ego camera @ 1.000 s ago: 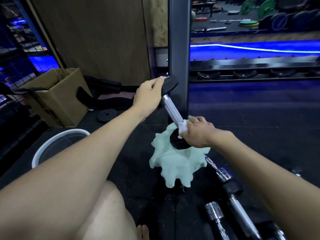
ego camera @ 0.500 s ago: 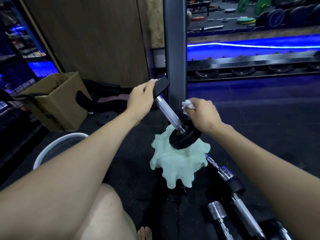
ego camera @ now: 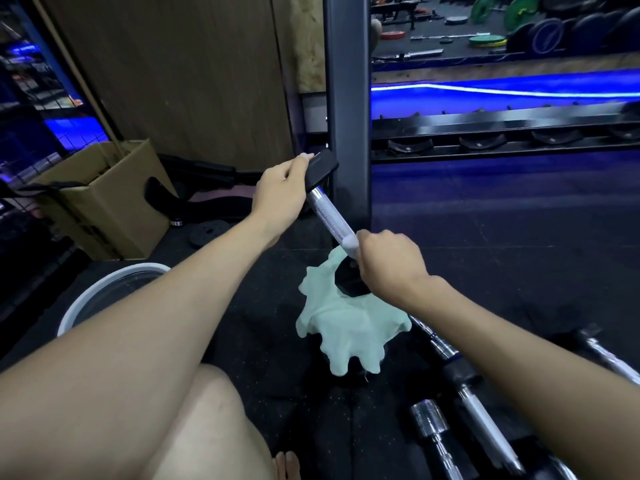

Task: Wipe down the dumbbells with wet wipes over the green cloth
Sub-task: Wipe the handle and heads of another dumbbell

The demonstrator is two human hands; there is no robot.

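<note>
A dumbbell (ego camera: 329,216) with a knurled silver handle stands tilted, its lower black head resting on the pale green cloth (ego camera: 346,327) on the floor. My left hand (ego camera: 282,192) grips the upper black head. My right hand (ego camera: 391,263) wraps a white wet wipe (ego camera: 350,244) around the bottom of the handle, just above the lower head. Most of the wipe is hidden inside my fist.
More dumbbells (ego camera: 460,386) lie on the black rubber floor at the lower right. A white-rimmed basin (ego camera: 104,299) sits at the left, a cardboard box (ego camera: 104,202) behind it. A dark steel post (ego camera: 346,109) and an empty rack rail (ego camera: 502,140) stand beyond.
My right hand went from off the handle, up beside it with the wipe, back down onto the lower handle. The left hand kept hold of the top head.
</note>
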